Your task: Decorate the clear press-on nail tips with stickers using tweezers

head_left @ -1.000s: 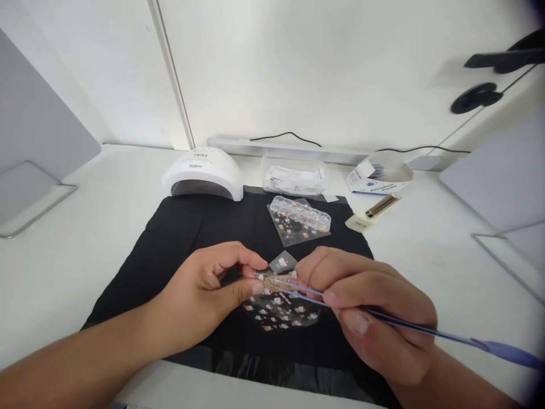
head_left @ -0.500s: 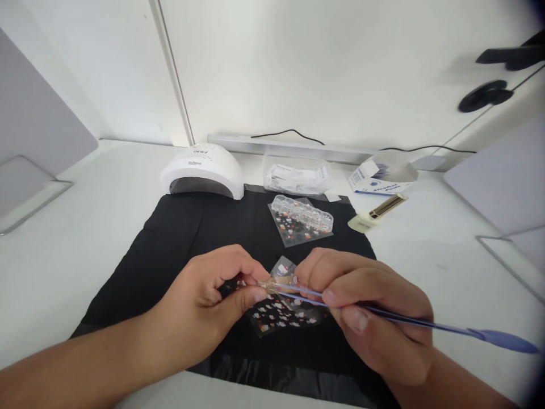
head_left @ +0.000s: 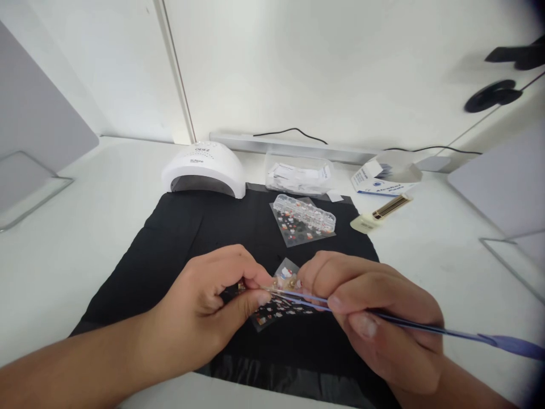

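The white tabletop [head_left: 430,244] was smooth, and across it lay a matt black cloth [head_left: 191,227] with a shinier, film-like strip along its near edge. Above it the right hand [head_left: 392,295] was closed round a slim pair of blue-violet tweezers [head_left: 426,325], whose outer end swelled into a rounded, flattened shape. The left hand [head_left: 221,289] had thumb and forefinger drawn narrow on a small see-through piece [head_left: 285,283], and the tweezers' tips came right up to those fingertips; I could not make out the piece's outline.

At the back stood a glossy white arched lamp [head_left: 204,167], marked OEIEZ with SUNone below. Beside it a clear plastic tub [head_left: 267,173] was heaped with white packets, their print too small for me. Farther right, an open carton [head_left: 385,184] read Alcohol Pads in blue. A transparent sticker sheet [head_left: 293,234] lay on the cloth, with a clear, compartmented case [head_left: 304,213] on top; another patterned sheet [head_left: 261,324] lay beneath the hands, partly hidden. On the bare tabletop lay a cream bottle [head_left: 381,215] with a gold-striped cap, its small label illegible.
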`<state>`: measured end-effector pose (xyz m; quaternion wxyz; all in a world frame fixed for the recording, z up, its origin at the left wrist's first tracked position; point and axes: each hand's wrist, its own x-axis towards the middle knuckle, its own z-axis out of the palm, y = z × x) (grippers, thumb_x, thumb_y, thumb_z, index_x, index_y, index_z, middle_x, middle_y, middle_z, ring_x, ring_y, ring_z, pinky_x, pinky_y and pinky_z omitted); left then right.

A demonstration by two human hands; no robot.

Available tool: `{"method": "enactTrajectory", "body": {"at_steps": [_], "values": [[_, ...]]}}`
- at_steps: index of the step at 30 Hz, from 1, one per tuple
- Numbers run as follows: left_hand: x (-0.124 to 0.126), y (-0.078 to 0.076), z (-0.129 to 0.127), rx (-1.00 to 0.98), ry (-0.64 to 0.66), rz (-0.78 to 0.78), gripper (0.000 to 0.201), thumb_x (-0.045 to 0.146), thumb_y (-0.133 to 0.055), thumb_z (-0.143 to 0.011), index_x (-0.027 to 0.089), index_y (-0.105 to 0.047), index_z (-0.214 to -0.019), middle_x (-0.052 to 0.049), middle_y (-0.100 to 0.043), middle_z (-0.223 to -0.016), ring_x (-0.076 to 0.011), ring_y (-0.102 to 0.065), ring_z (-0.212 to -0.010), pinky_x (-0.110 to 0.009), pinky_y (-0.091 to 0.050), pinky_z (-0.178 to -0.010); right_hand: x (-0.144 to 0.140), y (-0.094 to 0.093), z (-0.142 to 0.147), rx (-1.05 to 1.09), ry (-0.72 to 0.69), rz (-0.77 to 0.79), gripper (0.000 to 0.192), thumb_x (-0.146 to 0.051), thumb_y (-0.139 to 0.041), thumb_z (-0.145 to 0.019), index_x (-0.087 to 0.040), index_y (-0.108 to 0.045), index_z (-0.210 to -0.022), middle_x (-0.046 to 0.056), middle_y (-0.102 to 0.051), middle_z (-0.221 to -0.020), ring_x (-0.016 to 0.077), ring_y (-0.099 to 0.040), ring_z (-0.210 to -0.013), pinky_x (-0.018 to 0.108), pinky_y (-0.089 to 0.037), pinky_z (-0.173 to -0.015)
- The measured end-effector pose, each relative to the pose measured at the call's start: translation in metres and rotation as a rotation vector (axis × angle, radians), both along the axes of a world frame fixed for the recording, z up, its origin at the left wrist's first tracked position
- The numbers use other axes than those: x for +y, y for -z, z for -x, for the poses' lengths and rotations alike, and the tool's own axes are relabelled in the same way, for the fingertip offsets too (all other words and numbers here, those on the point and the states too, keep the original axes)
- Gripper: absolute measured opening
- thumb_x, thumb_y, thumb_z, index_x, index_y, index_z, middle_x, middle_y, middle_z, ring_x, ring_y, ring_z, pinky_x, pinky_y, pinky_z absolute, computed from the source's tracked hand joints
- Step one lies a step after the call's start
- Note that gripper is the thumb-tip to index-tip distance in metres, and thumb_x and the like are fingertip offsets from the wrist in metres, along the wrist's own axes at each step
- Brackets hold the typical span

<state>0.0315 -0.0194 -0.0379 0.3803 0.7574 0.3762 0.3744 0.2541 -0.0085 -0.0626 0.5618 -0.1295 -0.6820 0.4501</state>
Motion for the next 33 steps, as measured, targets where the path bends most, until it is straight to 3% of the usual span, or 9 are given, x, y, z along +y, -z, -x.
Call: {"method": "enactTrajectory", "body": {"at_steps": [20,24,28,33], "values": [[0.0013,-0.0039,-0.0024,-0.003,-0.004,0.073,0.011,0.010,-0.062,-0.088,0.018,-0.068,-0.083,0.002,-0.063,-0.075,-0.0070,-0.057,-0.066,-0.017,-0.043,-0.058,0.0007,0.0013,-0.0004,-0.014,0.015,-0.036,0.029,-0.011,-0.054,-0.084,-0.015,-0.075,-0.104,0.009,-0.063,-0.073,0.0215,-0.060,-0.069,0.040,-0.054,-0.059],[0.0003,-0.0011,-0.0032,-0.062,-0.020,0.184,0.008,0.012,-0.063,-0.088,0.018,-0.067,-0.088,0.002,-0.061,-0.075,-0.0079,-0.055,-0.064,-0.017,-0.043,-0.055,-0.0004,0.0023,0.0007,-0.016,0.049,-0.033,0.029,-0.011,-0.054,-0.085,-0.017,-0.075,-0.103,0.008,-0.063,-0.073,0.0208,-0.060,-0.068,0.040,-0.053,-0.060],[0.0001,0.0033,-0.0014,-0.148,0.077,0.308,0.004,0.016,-0.060,-0.092,0.018,-0.063,-0.092,0.003,-0.058,-0.073,-0.0072,-0.053,-0.061,-0.016,-0.043,-0.054,-0.0006,0.0027,0.0014,-0.007,0.060,-0.035,0.028,-0.011,-0.054,-0.086,-0.018,-0.075,-0.103,0.008,-0.063,-0.073,0.0205,-0.060,-0.068,0.040,-0.053,-0.060],[0.0015,0.0040,0.0026,-0.126,0.135,0.223,0.010,0.012,-0.058,-0.093,0.021,-0.063,-0.094,0.004,-0.058,-0.082,-0.0053,-0.053,-0.065,-0.014,-0.043,-0.056,0.0004,0.0024,0.0011,-0.006,0.042,-0.044,0.027,-0.013,-0.055,-0.086,-0.016,-0.075,-0.103,0.008,-0.064,-0.073,0.0216,-0.061,-0.069,0.040,-0.053,-0.060]]}}
